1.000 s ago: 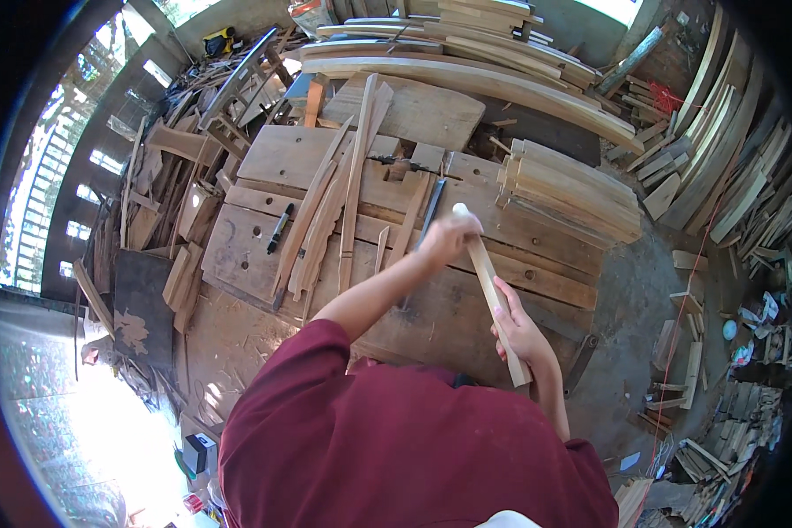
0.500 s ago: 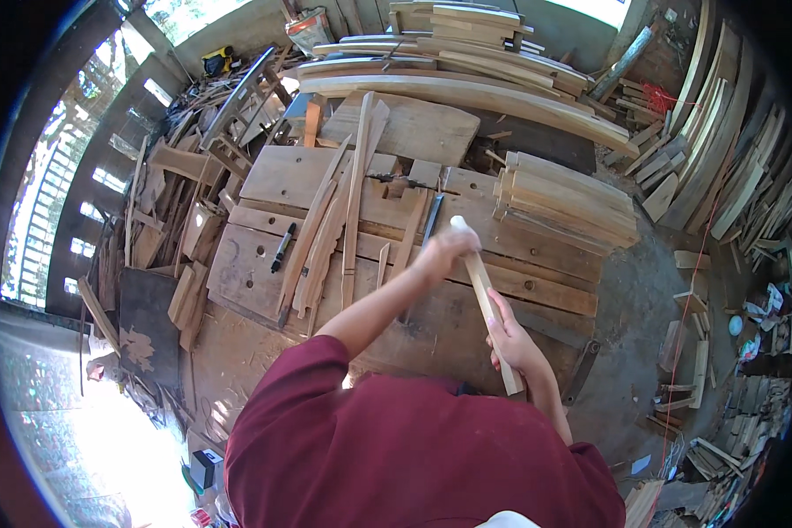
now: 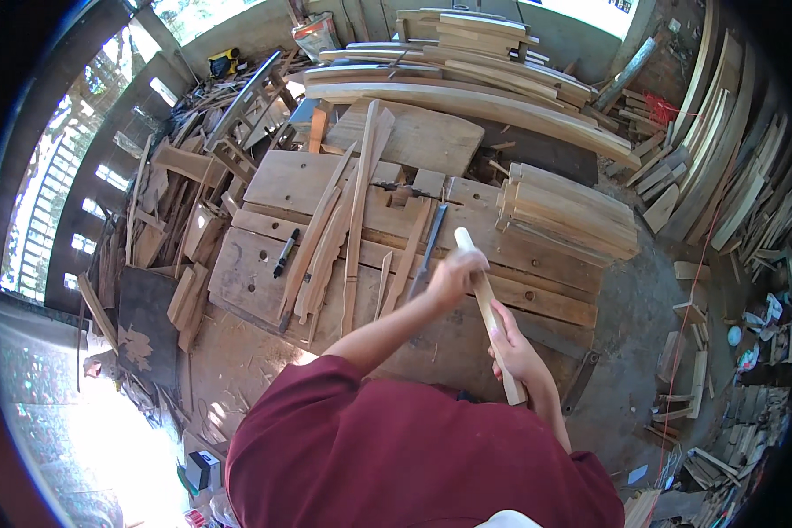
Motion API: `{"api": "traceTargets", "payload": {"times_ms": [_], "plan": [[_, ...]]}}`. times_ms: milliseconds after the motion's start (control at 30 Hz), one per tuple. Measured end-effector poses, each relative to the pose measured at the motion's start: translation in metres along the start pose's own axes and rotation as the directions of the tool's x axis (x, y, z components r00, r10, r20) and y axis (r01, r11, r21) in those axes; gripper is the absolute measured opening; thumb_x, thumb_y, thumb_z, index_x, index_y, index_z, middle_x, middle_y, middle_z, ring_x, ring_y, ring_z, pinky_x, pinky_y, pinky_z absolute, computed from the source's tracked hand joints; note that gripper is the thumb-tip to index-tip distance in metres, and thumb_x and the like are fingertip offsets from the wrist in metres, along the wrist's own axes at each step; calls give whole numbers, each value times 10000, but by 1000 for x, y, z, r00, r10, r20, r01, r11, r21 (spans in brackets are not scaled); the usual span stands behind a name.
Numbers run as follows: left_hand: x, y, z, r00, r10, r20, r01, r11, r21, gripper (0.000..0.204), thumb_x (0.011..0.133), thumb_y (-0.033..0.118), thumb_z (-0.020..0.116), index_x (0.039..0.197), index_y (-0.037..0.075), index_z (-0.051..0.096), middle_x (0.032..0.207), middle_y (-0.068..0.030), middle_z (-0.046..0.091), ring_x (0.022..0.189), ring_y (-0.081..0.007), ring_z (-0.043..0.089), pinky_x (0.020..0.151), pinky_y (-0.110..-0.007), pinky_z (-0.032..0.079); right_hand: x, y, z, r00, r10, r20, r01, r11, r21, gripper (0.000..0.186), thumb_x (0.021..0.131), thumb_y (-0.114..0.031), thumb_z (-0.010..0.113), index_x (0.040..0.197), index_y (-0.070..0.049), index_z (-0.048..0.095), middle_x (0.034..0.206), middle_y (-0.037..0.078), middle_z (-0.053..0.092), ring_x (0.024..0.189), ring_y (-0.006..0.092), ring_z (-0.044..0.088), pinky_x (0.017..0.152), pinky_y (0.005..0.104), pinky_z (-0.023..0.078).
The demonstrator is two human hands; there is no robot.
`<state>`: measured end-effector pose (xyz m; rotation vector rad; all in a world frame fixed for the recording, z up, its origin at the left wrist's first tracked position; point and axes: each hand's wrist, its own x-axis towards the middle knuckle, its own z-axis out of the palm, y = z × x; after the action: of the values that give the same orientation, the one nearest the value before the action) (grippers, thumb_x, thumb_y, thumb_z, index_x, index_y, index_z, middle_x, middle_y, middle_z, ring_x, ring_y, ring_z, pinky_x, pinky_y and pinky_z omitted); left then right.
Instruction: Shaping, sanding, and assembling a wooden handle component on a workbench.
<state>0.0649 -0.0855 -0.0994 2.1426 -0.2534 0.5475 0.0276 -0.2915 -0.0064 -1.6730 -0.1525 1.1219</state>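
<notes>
Wooden stick (image 3: 487, 304) | held aslant beside the workbench (image 3: 277, 180) | upper part wrapped by curled fingers of the left hand (image 3: 456, 271), pale tip exposed beyond | lower part clamped between thumb and fingers of the right hand (image 3: 519, 350)

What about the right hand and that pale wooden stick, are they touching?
Touching. The head view plainly shows the right hand wrapped around the lower part of the pale wooden stick.
</notes>
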Motion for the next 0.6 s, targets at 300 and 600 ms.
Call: {"api": "traceTargets", "payload": {"times_ms": [300,600], "plan": [[13,-15,7,978,-133,-158,137,990,17,206,736,-16,507,903,43,612,882,-169,612,846,-365,595,730,-392,491,2,-3,0,1000,4,-26,-5,999,-35,485,979,-266,333,1426,-317,152,732,46,447,440,104,438,419,266,433],[35,-54,-3,981,-92,-169,108,990,88,226,752,-5,517,934,54,637,911,-162,632,844,-342,611,728,-382,485,-6,4,13,999,-43,-26,43,999,-6,515,966,-204,323,1438,-296,138,728,43,441,423,113,449,419,275,446]]}}
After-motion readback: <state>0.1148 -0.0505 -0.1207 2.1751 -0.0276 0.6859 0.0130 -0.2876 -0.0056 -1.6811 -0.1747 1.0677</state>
